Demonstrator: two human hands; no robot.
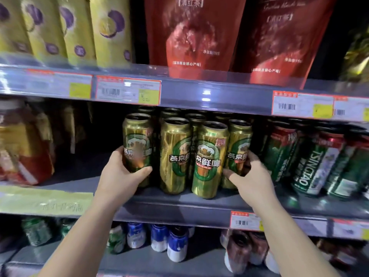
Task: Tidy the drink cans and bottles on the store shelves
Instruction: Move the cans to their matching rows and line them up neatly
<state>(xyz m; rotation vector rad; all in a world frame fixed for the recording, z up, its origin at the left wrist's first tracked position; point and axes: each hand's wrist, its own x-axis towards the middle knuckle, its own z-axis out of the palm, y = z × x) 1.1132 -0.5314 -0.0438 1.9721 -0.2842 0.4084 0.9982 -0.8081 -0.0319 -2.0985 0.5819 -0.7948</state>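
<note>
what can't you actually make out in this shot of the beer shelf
- Head view: gold cans behind the front row show only their tops; the front cans hide how many there are.
- Price tags: print too blurred and small to read.
- Jars at the left: motion blur smears the labels.
- Right hand: fingertips go behind the rightmost gold can, so the grip is unclear.
- Left hand covers the lower label of the leftmost gold can.

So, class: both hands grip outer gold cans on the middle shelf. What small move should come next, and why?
Probably slide the leftmost gold can, gripped by the left hand, rightward against its neighbour: a dark gap separates them, while the other front cans sit close together.
</note>
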